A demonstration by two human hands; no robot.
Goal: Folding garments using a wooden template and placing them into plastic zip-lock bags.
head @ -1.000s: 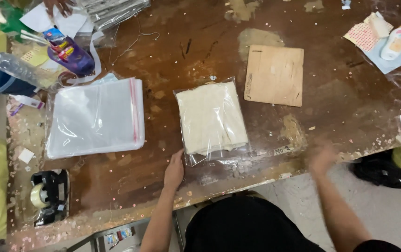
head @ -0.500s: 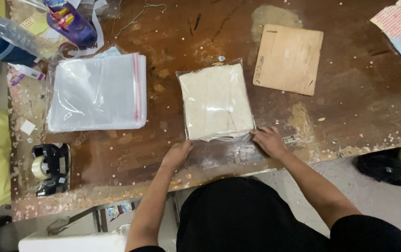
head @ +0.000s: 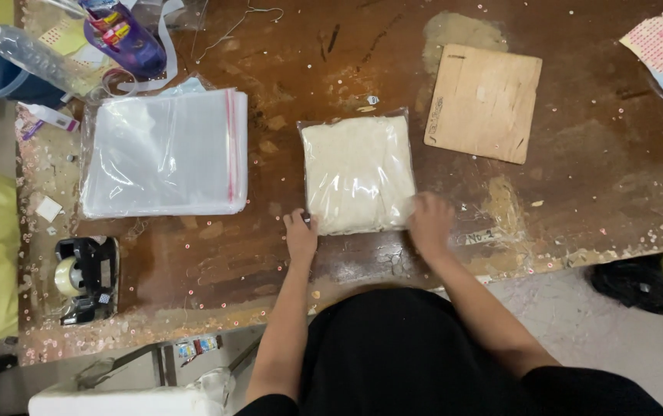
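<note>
both hands have slid onto the near edge of one clear bagged cream cloth (head: 358, 173) mid-table: left hand (head: 301, 237) and right hand (head: 430, 222) press flat, fingers together. one stack of clear bags (head: 163, 154) lies left, one wooden square (head: 484, 102) right.

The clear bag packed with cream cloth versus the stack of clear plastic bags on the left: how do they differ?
The clear bag packed with cream cloth is single, filled and bulging; the stack of clear plastic bags is many, unfilled and flat. The left hand and right hand touch the packed bag's near corners; nobody touches the stack. Both lie on the brown wooden table.
</note>
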